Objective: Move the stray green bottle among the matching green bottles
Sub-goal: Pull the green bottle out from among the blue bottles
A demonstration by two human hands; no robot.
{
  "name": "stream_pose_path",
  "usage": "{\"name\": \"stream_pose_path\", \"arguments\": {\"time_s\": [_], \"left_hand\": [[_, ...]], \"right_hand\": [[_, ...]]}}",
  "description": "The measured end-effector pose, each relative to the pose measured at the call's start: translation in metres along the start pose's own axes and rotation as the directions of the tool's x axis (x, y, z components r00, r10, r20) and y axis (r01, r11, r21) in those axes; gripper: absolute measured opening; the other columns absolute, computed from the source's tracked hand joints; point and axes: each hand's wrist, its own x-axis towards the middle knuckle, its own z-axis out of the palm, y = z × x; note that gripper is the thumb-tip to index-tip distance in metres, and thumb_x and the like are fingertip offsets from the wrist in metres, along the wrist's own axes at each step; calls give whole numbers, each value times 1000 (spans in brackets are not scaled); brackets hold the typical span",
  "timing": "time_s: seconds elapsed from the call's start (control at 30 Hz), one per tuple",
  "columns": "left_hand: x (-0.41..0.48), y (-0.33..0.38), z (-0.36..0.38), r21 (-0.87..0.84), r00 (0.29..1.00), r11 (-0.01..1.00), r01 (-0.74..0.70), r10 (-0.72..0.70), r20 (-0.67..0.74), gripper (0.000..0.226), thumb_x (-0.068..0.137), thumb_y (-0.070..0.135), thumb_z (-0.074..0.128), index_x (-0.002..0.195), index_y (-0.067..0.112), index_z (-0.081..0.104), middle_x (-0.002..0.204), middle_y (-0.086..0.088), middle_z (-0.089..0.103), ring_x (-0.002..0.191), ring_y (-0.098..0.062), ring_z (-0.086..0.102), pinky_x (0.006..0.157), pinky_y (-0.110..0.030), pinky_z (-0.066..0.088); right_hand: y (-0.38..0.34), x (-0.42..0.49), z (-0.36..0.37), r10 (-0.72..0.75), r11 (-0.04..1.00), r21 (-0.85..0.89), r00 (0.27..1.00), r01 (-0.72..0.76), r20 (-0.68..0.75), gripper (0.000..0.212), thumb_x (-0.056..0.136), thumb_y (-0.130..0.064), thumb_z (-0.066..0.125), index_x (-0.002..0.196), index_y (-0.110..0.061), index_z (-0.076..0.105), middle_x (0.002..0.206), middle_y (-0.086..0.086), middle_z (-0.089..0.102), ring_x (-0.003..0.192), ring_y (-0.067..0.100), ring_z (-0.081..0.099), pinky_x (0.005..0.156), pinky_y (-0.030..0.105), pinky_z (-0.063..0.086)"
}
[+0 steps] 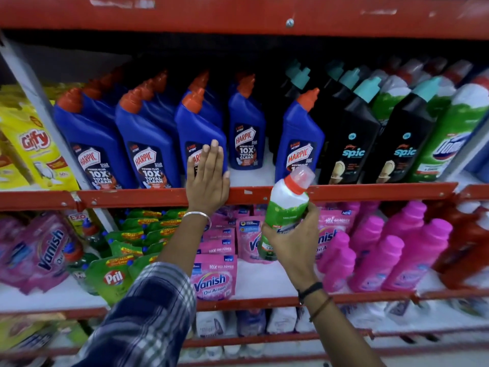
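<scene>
My right hand [291, 234] grips a green-and-white bottle [287, 205] with a red collar and clear cap, held in front of the red shelf edge [370, 192], below a blue Harpic bottle [299, 144]. The matching green-and-white bottles [455, 128] stand at the far right of the upper shelf, beyond the black Spic bottles [352, 139]. My left hand [207, 178] lies flat, fingers together, against the shelf edge and the front of another blue Harpic bottle [201, 131].
Blue Harpic bottles [148, 139] fill the left of the upper shelf, with a gap [272, 157] between two of them. Yellow Giffy packs [34, 147] hang at left. Below are Vanish pouches [214, 276], green Pril pouches [113, 276] and pink bottles [397, 250].
</scene>
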Motion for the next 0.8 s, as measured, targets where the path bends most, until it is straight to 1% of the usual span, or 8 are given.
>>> {"name": "stream_pose_path", "arguments": {"time_s": [0.07,0.1,0.2,0.23,0.4,0.63,0.73,0.8], "left_hand": [[-1,0,1,-4,1000,1000,-6,6,3,65,98,30,30,152,10,0,160,1,-12,147,-15,-6,119,-39,-7],[-2,0,2,-7,1000,1000,-11,11,4,64,98,30,29,152,11,0,159,1,-13,147,-14,-7,119,-40,-7],[-3,-1,4,-6,1000,1000,-20,20,11,63,99,31,28,152,12,-1,159,3,-13,147,-14,-7,119,-41,-6],[-4,-2,4,-5,1000,1000,-19,20,14,64,98,31,29,152,13,-1,159,3,-14,147,-14,-7,119,-41,-6],[-4,-1,5,-19,1000,1000,-22,21,-7,65,98,30,31,152,13,-2,159,4,-14,147,-13,-7,119,-41,-5],[-5,-1,7,-6,1000,1000,-21,21,-23,67,97,30,33,152,14,-2,159,4,-13,147,-13,-5,119,-41,-4],[-5,-1,6,-13,1000,1000,-23,23,-20,66,98,30,31,152,14,-2,159,5,-13,147,-13,-5,120,-40,-5],[-5,-1,6,-12,1000,1000,-16,16,-16,64,98,30,29,152,14,-2,159,5,-13,147,-12,-6,119,-40,-6]], "right_hand": [[18,-7,3,68,998,-2,997,-68,33,86,55,-17,90,126,-13,42,112,-1,54,98,16,57,81,27,49],[27,-10,4,97,995,-2,994,-97,49,84,55,-16,90,125,-14,42,111,-1,54,96,15,57,80,24,48],[51,-18,10,162,987,-5,983,-162,86,77,57,-12,90,118,-18,42,106,-2,55,92,14,57,70,3,41],[60,-20,12,184,983,-3,978,-185,102,76,58,-11,90,116,-19,41,107,-1,56,92,14,58,69,1,40],[98,-31,23,280,960,-38,948,-277,155,78,61,-6,88,123,-8,41,113,1,57,101,19,60,85,25,48],[125,-40,29,343,939,-97,919,-330,195,77,64,-8,87,124,-6,40,109,-1,56,94,16,58,83,26,51],[130,-45,28,341,939,-120,917,-323,206,78,65,-13,88,125,-8,38,109,-4,54,92,14,60,76,20,54],[135,-49,26,326,943,-151,919,-298,220,81,65,-20,88,128,-12,38,115,-4,54,103,18,59,86,31,54]]}}
